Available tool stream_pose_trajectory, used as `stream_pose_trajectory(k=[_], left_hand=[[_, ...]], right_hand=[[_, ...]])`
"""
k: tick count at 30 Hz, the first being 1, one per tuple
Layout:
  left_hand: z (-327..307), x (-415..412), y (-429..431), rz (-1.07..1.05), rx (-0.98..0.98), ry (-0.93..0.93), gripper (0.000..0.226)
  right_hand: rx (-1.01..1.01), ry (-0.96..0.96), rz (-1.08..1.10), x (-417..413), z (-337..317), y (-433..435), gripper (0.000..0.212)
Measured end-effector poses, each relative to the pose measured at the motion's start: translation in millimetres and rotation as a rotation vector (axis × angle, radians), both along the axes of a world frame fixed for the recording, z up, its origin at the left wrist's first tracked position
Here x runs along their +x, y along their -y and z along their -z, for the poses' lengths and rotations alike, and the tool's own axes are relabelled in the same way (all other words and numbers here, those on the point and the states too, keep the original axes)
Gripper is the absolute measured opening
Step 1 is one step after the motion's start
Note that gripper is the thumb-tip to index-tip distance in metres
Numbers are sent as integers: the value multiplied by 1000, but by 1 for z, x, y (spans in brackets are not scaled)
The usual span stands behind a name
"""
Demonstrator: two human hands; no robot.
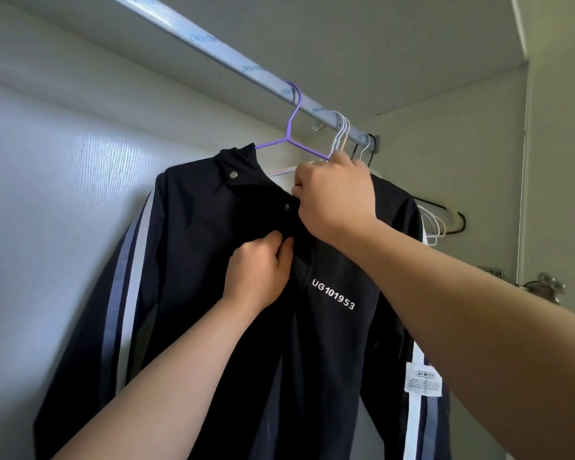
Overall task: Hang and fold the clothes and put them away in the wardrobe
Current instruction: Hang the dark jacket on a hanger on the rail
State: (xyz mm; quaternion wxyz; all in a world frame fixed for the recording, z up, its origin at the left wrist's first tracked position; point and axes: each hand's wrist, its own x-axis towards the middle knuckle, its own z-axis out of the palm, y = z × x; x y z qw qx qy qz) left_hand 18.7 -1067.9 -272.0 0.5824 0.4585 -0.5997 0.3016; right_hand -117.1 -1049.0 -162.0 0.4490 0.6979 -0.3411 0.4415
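While a navy jacket (213,293) is hanging from a purple hanger (292,127) on the wardrobe rail (213,51), a person is fastening its front. The left hand (263,270) is pinching the placket just below a snap (287,206), and the right hand (336,200) appears to be gripping the opposite edge at the collar, its fingertips hidden. The hanging step is likely finishing; next, both edges are needing alignment before being pressed together.
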Motion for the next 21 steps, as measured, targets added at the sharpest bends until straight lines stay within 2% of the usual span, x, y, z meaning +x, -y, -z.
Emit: stream_pose_trajectory(k=[5,9,13,16,19,21], left_hand=[[-9,-3,2,38,-69,-21,41],[-6,-7,2,52,-63,-3,49],[16,-15,5,84,9,20,42],[21,-18,9,49,63,36,41],[12,-15,7,-2,130,52,44],[0,-9,2,-45,131,54,48]], right_hand=[[-48,123,1,-2,-46,-8,9],[16,193,14,-3,-69,-8,15],[119,322,-67,-8,-88,-3,23],[110,240,-105,-8,-77,1,19],[176,240,-280,-15,-66,5,9],[221,238,-362,-22,-64,5,14]])
